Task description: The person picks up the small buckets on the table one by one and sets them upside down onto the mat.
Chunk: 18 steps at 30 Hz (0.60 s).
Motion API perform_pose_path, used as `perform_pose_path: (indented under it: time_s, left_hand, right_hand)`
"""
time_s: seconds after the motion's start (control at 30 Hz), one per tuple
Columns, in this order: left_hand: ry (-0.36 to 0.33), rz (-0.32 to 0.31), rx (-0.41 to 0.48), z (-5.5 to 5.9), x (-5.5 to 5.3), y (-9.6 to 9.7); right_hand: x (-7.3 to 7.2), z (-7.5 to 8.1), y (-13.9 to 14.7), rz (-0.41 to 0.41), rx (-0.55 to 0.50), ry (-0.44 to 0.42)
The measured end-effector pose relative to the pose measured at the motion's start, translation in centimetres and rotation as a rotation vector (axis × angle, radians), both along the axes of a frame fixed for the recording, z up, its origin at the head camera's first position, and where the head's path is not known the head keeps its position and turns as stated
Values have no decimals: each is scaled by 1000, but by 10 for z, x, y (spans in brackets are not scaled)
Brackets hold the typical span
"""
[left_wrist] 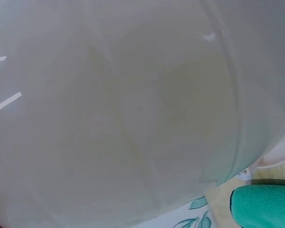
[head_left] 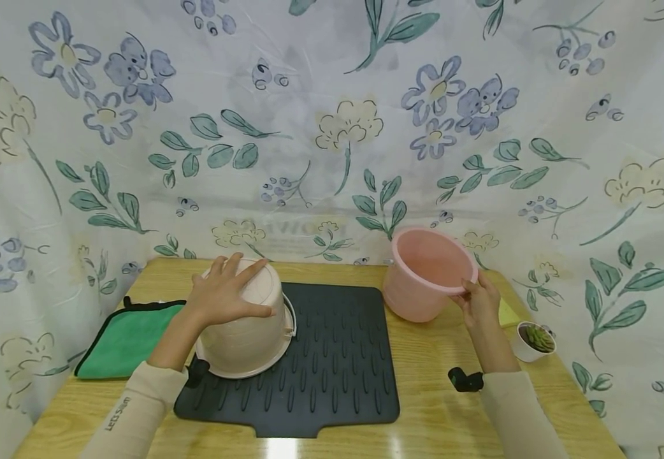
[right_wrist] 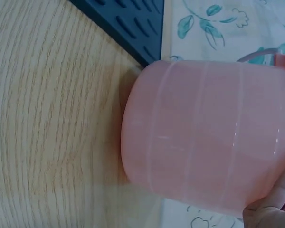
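A cream bucket (head_left: 244,344) stands upside down on the left part of the dark ribbed mat (head_left: 338,357), its handle at the right side. My left hand (head_left: 223,294) rests on its upturned base with fingers spread. The bucket's pale wall (left_wrist: 133,118) fills most of the left wrist view, where the fingers are hidden. To the right of the mat is a pink bucket (head_left: 415,296), mouth up. My right hand (head_left: 480,303) grips its rim at the right. In the right wrist view the thumb (right_wrist: 275,194) lies against the outside of the pink wall.
A green cloth with black edging (head_left: 131,338) lies left of the mat. On the right are a small potted succulent (head_left: 534,342) and something yellow (head_left: 506,313) partly behind my right arm. A flowered curtain (head_left: 320,159) hangs behind the wooden table (head_left: 424,395).
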<state>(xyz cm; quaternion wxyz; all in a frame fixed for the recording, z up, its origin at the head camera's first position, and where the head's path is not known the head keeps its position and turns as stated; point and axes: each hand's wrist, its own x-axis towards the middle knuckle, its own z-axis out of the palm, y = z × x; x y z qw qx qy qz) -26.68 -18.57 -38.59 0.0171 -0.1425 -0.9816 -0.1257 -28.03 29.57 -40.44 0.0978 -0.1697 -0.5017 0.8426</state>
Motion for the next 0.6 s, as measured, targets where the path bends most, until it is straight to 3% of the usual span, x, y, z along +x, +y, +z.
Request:
perform_pose_path:
  time_s: [0.37,0.6]
  left_hand:
    - [-7,2,-17,1,0,-1]
    - [-25,2,-3,4,1,0]
  right_hand:
    - [7,-4,7,-14,-67,-3]
    - [16,-6,16,25,-217,24]
